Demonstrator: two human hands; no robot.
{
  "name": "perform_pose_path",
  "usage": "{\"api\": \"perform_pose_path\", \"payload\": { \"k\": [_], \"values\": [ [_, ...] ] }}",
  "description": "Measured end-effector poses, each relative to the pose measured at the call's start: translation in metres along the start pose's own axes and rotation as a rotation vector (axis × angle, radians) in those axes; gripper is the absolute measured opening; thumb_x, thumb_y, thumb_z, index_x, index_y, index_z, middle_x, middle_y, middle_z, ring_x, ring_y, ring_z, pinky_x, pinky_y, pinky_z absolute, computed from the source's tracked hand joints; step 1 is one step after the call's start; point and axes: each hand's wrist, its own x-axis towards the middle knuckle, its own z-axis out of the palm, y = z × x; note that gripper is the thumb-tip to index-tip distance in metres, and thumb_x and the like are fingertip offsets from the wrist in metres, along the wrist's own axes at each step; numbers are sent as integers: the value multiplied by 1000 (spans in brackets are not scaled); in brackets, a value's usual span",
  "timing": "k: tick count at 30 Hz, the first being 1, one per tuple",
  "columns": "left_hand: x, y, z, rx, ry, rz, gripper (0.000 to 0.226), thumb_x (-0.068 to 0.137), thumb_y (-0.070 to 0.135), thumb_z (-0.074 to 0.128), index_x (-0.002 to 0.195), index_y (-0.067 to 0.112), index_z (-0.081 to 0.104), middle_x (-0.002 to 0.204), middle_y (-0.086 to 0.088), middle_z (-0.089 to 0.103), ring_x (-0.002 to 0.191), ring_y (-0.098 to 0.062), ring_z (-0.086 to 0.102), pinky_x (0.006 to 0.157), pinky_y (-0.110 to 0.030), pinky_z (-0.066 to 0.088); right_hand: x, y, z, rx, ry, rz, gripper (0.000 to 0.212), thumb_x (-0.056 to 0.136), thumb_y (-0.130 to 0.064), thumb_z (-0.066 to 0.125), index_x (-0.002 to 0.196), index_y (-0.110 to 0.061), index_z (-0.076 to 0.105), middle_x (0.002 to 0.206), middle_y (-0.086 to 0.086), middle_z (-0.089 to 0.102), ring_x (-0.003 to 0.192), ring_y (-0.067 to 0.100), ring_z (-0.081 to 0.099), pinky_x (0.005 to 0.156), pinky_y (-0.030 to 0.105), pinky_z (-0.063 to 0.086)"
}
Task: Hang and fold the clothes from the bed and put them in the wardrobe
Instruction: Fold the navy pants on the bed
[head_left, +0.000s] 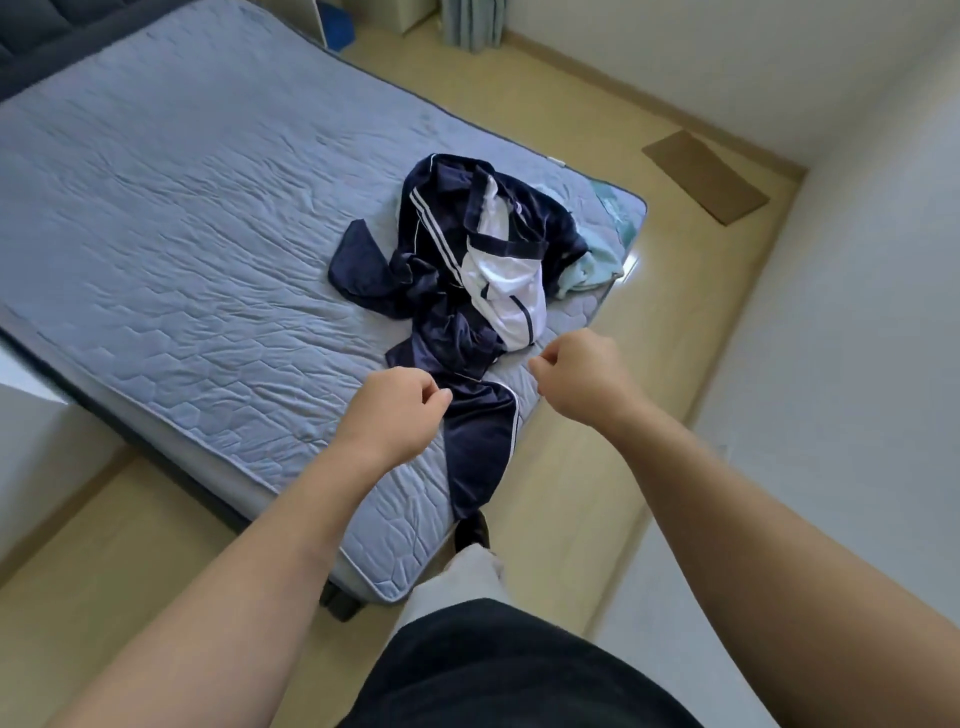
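A dark navy track garment with white stripes and a white lining lies crumpled near the bed's right edge. One long navy part trails toward me over the mattress corner. My left hand is curled at the left edge of that part, and its thumb and fingertips pinch the fabric. My right hand is curled just right of the garment, a small gap away, with nothing visible in it. A pale mint cloth lies partly under the navy garment at the bed's edge.
The bed has a grey-blue quilted cover and a dark headboard at the top left. Beige floor runs along its right side and foot. A brown flat mat lies by the far wall. White walls stand close on the right.
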Motion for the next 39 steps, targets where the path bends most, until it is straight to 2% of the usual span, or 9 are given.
{"api": "perform_pose_path", "payload": {
  "k": [15,20,22,23,24,30,34,37,39],
  "values": [
    [219,10,35,168,-252,99,17,100,33,48,87,25,56,99,2,66,92,-25,62,75,-37,48,250,14,16,-158,-399,-75,23,91,-6,46,68,-6,43,65,12,41,61,24,34,54,32,30],
    [287,-5,97,-65,-257,-224,17,97,28,51,90,22,65,89,6,67,88,-22,62,82,-42,54,344,49,84,-165,-630,-41,28,89,1,45,106,13,64,101,33,66,73,16,36,54,43,42],
    [311,-18,131,-147,-249,-371,17,97,26,51,89,21,65,85,6,66,85,-20,63,80,-42,55,378,65,115,-182,-704,-13,27,86,2,42,97,14,64,92,34,64,96,12,34,56,45,51],
    [322,-26,150,-184,-250,-437,16,97,26,51,89,21,65,85,6,66,84,-20,63,79,-41,55,394,73,131,-189,-739,-1,27,85,2,41,93,14,64,89,33,64,65,31,34,59,48,53],
    [333,-34,168,-219,-246,-497,16,97,26,51,87,23,64,85,6,66,83,-20,63,77,-39,55,410,80,148,-187,-774,12,27,85,2,42,95,14,65,95,32,67,97,47,64,67,50,57],
    [375,-83,275,-381,-235,-797,10,97,30,55,96,26,64,106,3,68,100,-22,60,79,-29,44,474,124,247,-93,-832,235,10,94,-3,53,98,-8,61,114,24,70,94,34,67,91,46,59],
    [400,-111,330,-467,-211,-932,24,95,33,63,116,22,64,122,-1,66,108,-22,60,83,-27,41,494,144,294,-54,-755,336,25,89,-6,51,114,-7,56,98,15,63,80,31,62,62,35,52],
    [413,-122,357,-581,-195,-1029,37,90,34,68,123,20,61,123,-1,65,112,-25,61,86,-27,43,502,156,319,-38,-774,301,62,91,-15,57,150,-19,36,113,6,64,97,28,65,70,33,55],
    [414,-124,370,-687,-184,-1080,42,88,30,68,127,19,58,120,-6,67,110,-28,65,92,-34,53,505,162,329,-66,-789,240,63,92,-17,60,150,-21,37,110,2,64,90,21,61,62,25,48]
  ]
}}
